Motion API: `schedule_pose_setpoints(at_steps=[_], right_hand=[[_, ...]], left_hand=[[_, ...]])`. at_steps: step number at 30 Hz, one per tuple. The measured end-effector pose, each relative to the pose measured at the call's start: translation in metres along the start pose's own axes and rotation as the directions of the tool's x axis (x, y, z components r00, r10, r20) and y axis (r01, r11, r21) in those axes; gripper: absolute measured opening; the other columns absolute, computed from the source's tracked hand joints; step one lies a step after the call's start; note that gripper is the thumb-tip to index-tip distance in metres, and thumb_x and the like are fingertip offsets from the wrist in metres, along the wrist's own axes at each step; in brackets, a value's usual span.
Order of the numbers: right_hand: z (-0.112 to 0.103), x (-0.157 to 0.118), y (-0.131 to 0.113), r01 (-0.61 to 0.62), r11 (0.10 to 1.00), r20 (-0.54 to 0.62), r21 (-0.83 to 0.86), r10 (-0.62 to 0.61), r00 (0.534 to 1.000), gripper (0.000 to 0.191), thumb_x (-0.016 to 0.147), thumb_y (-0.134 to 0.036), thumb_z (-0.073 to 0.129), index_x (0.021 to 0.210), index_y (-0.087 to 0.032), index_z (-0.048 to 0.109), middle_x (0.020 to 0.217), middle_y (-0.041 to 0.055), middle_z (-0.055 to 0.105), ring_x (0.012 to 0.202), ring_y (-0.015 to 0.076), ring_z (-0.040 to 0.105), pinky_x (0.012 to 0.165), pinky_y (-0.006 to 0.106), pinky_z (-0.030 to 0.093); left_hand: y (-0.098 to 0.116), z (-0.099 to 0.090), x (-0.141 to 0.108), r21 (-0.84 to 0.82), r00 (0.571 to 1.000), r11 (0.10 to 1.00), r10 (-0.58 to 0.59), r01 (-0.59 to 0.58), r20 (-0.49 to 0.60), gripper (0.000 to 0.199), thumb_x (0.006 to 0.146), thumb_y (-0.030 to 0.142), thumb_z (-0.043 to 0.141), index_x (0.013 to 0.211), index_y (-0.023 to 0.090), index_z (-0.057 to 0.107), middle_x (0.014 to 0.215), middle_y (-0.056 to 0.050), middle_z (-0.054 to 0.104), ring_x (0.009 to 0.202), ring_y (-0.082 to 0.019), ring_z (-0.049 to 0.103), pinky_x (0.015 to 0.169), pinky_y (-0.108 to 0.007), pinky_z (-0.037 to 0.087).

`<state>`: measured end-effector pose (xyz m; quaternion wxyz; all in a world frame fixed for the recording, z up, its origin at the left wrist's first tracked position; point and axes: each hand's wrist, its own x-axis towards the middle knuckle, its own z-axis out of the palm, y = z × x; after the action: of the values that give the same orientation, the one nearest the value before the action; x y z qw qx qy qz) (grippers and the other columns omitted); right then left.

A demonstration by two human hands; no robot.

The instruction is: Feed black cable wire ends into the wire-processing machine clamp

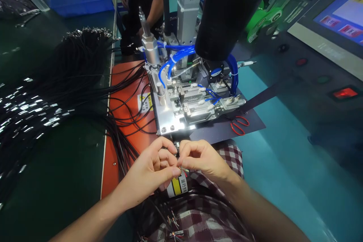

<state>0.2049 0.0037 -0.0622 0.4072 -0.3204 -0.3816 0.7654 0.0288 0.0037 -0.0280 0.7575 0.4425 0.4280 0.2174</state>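
Note:
Both hands meet in front of the metal machine (167,115), just above the lap. My left hand (157,166) has its thumb and fingers pinched together on the thin coloured wires (185,169). My right hand (200,159) is closed too, thumb against forefinger, at the same wires, whose ends show red and green below the fingertips. Which wire each hand pinches is too small to tell. A white and yellow label (177,186) lies just beneath the hands. Black cables (121,147) run down the left side of the machine, passing behind my left forearm.
Bundled black cables with shiny ends (82,56) cover the left bench. Red-handled scissors (239,125) lie right of the machine. A dark cylinder (224,19) hangs above it. A screen (343,15) stands at the upper right. Another person's arm (155,9) shows behind the machine.

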Motion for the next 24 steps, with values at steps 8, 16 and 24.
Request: schedule_pose_setpoints(at_steps=[8, 16, 24], right_hand=[[0.004, 0.000, 0.005, 0.003, 0.999, -0.118, 0.046, 0.003, 0.993, 0.028, 0.071, -0.034, 0.073, 0.058, -0.015, 0.057, 0.059, -0.0046, 0.047, 0.051, 0.0071, 0.039, 0.048, 0.021, 0.030], [0.000, -0.012, 0.017, 0.034, 0.997, -0.149, 0.070, -0.023, 0.988, 0.018, 0.071, -0.029, 0.074, 0.075, -0.017, 0.061, 0.067, -0.0032, 0.053, 0.050, 0.0055, 0.040, 0.046, 0.018, 0.031], [0.003, -0.010, 0.021, 0.041, 0.997, -0.180, 0.068, -0.028, 0.983, 0.017, 0.071, -0.027, 0.074, 0.070, -0.017, 0.060, 0.064, -0.0039, 0.052, 0.049, 0.0059, 0.037, 0.045, 0.019, 0.030]], left_hand=[[0.003, 0.002, -0.001, 0.057, 0.999, 0.998, 0.000, 0.003, -0.049, 0.020, 0.082, 0.023, 0.060, 0.096, 0.021, 0.046, 0.069, 0.005, 0.052, 0.050, -0.006, 0.046, 0.043, -0.016, 0.041], [0.004, 0.006, 0.001, 0.074, 0.993, 0.997, -0.004, 0.013, -0.115, 0.020, 0.082, 0.028, 0.060, 0.097, 0.017, 0.050, 0.063, 0.005, 0.047, 0.050, -0.007, 0.044, 0.039, -0.016, 0.042], [0.002, 0.003, 0.001, 0.072, 0.993, 0.997, -0.003, 0.011, -0.118, 0.021, 0.082, 0.028, 0.060, 0.097, 0.018, 0.049, 0.064, 0.005, 0.047, 0.049, -0.007, 0.044, 0.038, -0.016, 0.042]])
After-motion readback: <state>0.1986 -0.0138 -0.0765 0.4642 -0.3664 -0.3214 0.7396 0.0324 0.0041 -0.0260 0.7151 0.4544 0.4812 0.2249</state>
